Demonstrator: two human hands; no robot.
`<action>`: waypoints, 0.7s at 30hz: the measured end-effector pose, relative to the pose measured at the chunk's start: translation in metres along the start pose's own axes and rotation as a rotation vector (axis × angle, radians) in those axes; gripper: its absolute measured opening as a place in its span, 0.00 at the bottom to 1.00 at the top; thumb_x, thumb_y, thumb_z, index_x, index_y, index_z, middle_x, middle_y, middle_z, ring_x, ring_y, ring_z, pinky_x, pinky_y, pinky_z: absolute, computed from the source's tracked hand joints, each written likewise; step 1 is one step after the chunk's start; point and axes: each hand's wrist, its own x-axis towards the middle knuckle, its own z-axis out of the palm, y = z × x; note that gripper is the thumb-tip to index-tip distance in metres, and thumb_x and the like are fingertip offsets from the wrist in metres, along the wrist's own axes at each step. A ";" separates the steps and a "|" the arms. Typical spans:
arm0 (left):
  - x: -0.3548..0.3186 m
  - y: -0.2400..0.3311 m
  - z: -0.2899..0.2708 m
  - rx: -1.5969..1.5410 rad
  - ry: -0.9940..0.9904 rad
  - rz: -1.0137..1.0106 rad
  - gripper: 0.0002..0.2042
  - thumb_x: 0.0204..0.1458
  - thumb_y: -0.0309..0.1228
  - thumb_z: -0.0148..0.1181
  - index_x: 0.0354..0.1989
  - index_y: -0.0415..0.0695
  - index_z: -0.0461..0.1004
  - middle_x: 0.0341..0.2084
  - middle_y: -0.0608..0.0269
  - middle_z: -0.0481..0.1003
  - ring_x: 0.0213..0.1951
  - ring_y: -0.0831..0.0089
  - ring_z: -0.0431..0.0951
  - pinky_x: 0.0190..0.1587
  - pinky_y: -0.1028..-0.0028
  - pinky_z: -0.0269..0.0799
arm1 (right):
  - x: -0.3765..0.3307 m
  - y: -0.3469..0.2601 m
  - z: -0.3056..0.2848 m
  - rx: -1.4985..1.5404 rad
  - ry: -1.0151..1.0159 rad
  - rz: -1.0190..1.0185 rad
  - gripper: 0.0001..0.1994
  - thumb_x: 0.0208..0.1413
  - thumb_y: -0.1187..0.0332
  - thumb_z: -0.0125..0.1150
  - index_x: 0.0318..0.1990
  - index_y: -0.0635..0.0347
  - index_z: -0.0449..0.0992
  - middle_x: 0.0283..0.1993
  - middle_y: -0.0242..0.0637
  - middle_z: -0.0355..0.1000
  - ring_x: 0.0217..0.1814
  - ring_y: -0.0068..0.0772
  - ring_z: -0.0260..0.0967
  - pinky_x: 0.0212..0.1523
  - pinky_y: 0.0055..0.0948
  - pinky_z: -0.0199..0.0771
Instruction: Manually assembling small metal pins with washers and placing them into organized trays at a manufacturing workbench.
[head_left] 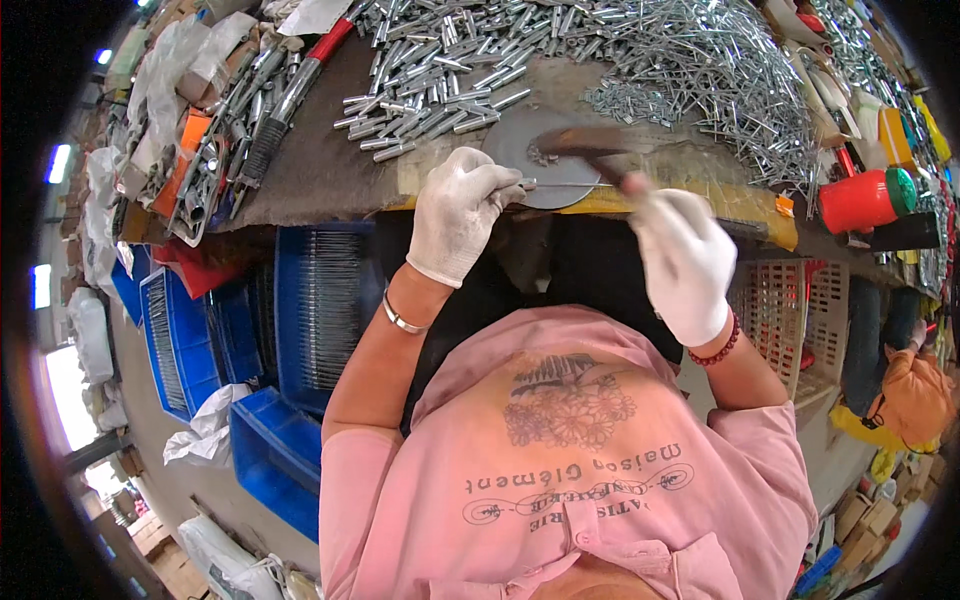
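Observation:
My left hand (455, 215), in a white glove, is closed over the bench's near edge. Thumb and forefinger pinch a thin metal rod (565, 185) with a small metal piece at its left end, above a round grey metal plate (512, 140). In my right hand (688, 262), also gloved in white, is the handle of a hammer (585, 141). The hammer's dark head is raised over the plate and smeared by motion. Some tiny metal bits lie on the plate, partly hidden by the hammer.
Short metal tubes (425, 115) and a heap of thin metal rods (715, 75) cover the bench's far side. Tools lie at the left, around a red-handled bar (330, 42). A red container (858, 202) stands right. Blue bins (270, 440) sit below left; a person (912, 395) is at far right.

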 end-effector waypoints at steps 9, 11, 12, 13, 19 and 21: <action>0.001 0.000 -0.003 -0.103 -0.039 -0.075 0.10 0.43 0.21 0.78 0.35 0.42 0.86 0.30 0.57 0.78 0.34 0.56 0.81 0.38 0.62 0.76 | 0.004 0.001 0.006 0.213 -0.237 0.229 0.26 0.60 0.81 0.64 0.67 0.60 0.78 0.49 0.47 0.80 0.47 0.48 0.80 0.52 0.33 0.78; 0.002 -0.002 -0.004 -0.111 -0.058 -0.105 0.10 0.44 0.22 0.78 0.35 0.42 0.86 0.30 0.57 0.78 0.35 0.57 0.81 0.38 0.62 0.76 | 0.014 0.011 0.006 0.295 -0.228 0.244 0.26 0.60 0.82 0.63 0.67 0.64 0.77 0.54 0.50 0.80 0.54 0.42 0.80 0.59 0.32 0.76; 0.002 -0.003 -0.004 -0.122 -0.082 -0.129 0.09 0.44 0.22 0.78 0.35 0.42 0.86 0.31 0.57 0.78 0.35 0.58 0.81 0.39 0.63 0.76 | 0.020 0.017 0.007 0.310 -0.283 0.280 0.25 0.60 0.82 0.62 0.67 0.64 0.77 0.56 0.48 0.81 0.56 0.38 0.80 0.60 0.31 0.75; 0.002 -0.004 -0.005 -0.123 -0.085 -0.128 0.09 0.44 0.22 0.78 0.35 0.42 0.86 0.31 0.57 0.78 0.35 0.58 0.81 0.39 0.63 0.76 | 0.026 0.023 0.008 0.306 -0.338 0.306 0.25 0.61 0.81 0.62 0.67 0.62 0.78 0.55 0.48 0.80 0.56 0.44 0.80 0.60 0.33 0.75; 0.002 -0.001 -0.006 -0.178 -0.085 -0.162 0.09 0.46 0.24 0.78 0.36 0.43 0.88 0.30 0.58 0.78 0.36 0.61 0.80 0.40 0.65 0.75 | 0.032 0.019 0.026 -0.228 -0.184 -0.041 0.14 0.59 0.70 0.70 0.53 0.54 0.85 0.43 0.43 0.76 0.45 0.51 0.77 0.49 0.40 0.78; -0.001 -0.004 -0.002 -0.205 -0.060 -0.171 0.09 0.46 0.23 0.78 0.37 0.43 0.88 0.31 0.58 0.78 0.36 0.60 0.80 0.40 0.65 0.75 | 0.024 0.010 0.034 -0.232 -0.326 0.019 0.06 0.57 0.67 0.71 0.40 0.53 0.83 0.41 0.39 0.75 0.41 0.48 0.76 0.44 0.42 0.78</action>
